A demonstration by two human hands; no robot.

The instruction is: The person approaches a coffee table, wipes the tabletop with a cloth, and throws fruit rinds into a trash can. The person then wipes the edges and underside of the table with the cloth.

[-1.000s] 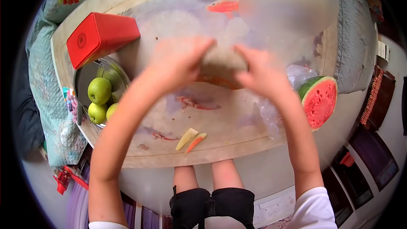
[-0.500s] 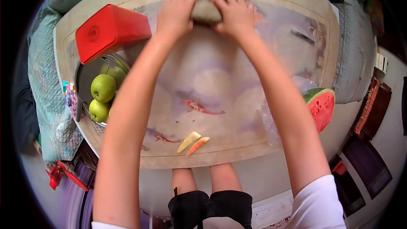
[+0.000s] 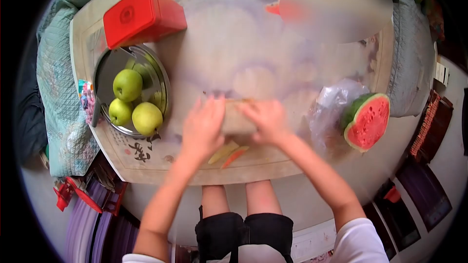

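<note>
A folded greyish cloth [image 3: 238, 122] lies on the table in front of me, pressed under both hands. My left hand [image 3: 204, 124] grips its left side and my right hand [image 3: 265, 122] its right side; both are smeared by motion. Just nearer to me than the cloth lie a pale yellow strip of peel or rind [image 3: 222, 152] and a reddish-orange strip [image 3: 235, 156], side by side and partly blurred.
At the left, a round metal tray [image 3: 165, 80] holds green apples [image 3: 127, 85] behind the front table edge. Beyond it stands a red box [image 3: 129, 17]. On the right are a crumpled plastic bag [image 3: 334, 102] and a cut watermelon [image 3: 371, 122]. A blurred patch covers the table's far right.
Both hands have drawn the cloth from the table's far edge back toward me, close to the strips. A blurred patch now hides the dark, thin object at the far right.
</note>
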